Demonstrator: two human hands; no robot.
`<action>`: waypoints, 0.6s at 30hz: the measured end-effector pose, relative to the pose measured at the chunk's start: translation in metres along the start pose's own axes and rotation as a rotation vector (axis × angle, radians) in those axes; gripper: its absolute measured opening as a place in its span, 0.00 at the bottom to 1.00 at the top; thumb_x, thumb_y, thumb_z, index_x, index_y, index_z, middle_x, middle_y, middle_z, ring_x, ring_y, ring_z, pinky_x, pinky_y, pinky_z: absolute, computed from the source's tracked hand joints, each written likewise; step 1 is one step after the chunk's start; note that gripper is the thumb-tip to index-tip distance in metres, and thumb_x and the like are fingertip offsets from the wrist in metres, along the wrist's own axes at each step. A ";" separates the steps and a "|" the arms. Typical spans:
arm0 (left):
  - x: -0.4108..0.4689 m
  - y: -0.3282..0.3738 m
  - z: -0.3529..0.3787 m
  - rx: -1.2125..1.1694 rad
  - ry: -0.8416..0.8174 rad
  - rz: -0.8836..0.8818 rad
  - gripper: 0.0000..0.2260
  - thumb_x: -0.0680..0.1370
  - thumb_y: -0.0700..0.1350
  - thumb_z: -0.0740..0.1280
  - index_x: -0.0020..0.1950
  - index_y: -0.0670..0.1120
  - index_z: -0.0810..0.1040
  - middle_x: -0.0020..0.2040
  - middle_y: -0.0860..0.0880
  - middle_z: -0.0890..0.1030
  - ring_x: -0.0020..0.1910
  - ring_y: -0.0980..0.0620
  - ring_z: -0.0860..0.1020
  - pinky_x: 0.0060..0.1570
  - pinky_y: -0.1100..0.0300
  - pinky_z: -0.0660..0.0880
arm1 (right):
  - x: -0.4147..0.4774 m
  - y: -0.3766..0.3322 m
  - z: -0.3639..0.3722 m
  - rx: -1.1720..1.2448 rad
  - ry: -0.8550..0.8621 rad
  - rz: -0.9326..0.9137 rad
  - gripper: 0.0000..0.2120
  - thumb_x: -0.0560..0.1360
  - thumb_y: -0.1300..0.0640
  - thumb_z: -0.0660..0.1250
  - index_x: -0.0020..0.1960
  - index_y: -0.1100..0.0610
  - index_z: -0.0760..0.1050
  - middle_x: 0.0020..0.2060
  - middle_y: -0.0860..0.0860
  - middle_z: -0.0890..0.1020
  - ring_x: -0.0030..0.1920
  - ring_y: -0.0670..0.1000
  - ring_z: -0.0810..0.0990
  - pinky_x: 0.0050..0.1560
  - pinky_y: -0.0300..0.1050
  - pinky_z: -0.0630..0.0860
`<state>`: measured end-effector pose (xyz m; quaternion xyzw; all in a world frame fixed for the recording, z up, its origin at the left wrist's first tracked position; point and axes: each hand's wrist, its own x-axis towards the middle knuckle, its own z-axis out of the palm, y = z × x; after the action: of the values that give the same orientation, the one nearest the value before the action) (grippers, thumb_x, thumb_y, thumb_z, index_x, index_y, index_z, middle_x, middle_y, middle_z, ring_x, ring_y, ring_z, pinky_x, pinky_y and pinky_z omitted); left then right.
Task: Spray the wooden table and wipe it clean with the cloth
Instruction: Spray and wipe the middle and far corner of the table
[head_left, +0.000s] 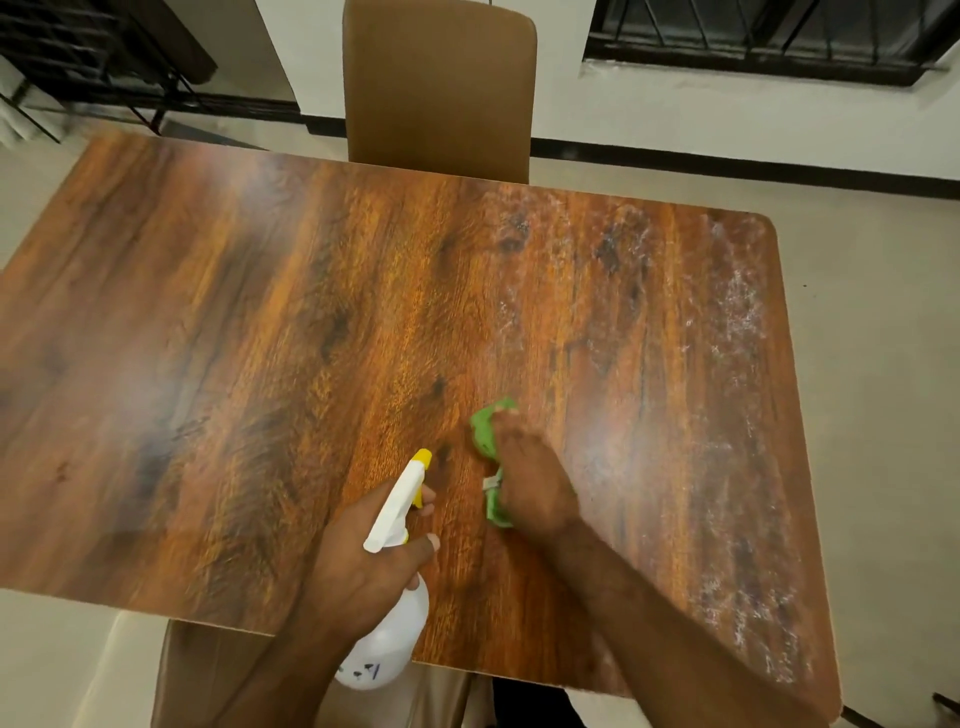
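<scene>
Right now the left hand (358, 566) grips a white spray bottle (387, 639) by its neck, fingers curled round it and the forefinger at the trigger, with the yellow nozzle (423, 456) pointing away toward the far side. The bottle is tilted and hangs over the near edge of the wooden table (260, 312), its body partly off the tabletop. Just to the right of it, the right hand (535, 483) lies over a bunched green cloth (485, 431) and holds it down on the wood, fingers curved over the wad; the hand is blurred, and green shows at its left side and past its fingertips. Pale, whitish streaks (737, 312) cover the right part of the tabletop, well apart from the cloth. A brown chair (439, 83) stands at the table's far edge, and a dark barred window (769, 36) is at the far right.
</scene>
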<state>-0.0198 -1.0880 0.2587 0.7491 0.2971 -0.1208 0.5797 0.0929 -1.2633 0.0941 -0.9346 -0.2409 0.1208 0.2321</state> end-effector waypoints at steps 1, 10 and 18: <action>0.001 0.001 -0.001 -0.017 -0.003 -0.009 0.16 0.73 0.29 0.73 0.54 0.47 0.83 0.47 0.45 0.85 0.28 0.50 0.80 0.30 0.65 0.77 | 0.004 0.003 -0.005 0.018 0.019 0.084 0.42 0.74 0.65 0.64 0.82 0.55 0.48 0.81 0.54 0.54 0.80 0.55 0.52 0.80 0.54 0.51; 0.003 0.015 0.001 -0.031 -0.001 -0.003 0.16 0.73 0.29 0.73 0.57 0.44 0.82 0.48 0.46 0.85 0.26 0.51 0.80 0.29 0.64 0.77 | 0.001 -0.021 0.010 -0.049 -0.123 -0.226 0.44 0.73 0.62 0.70 0.82 0.58 0.50 0.81 0.55 0.53 0.81 0.55 0.49 0.80 0.56 0.49; 0.003 0.016 0.012 -0.019 0.012 -0.008 0.17 0.72 0.30 0.74 0.56 0.48 0.83 0.49 0.47 0.85 0.27 0.51 0.80 0.31 0.59 0.78 | 0.016 -0.021 -0.005 0.007 -0.073 0.003 0.46 0.74 0.61 0.68 0.82 0.58 0.44 0.81 0.54 0.48 0.81 0.56 0.46 0.80 0.53 0.44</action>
<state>-0.0058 -1.1005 0.2659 0.7430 0.3047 -0.1159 0.5846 0.1004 -1.2407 0.1065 -0.9292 -0.2472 0.1559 0.2262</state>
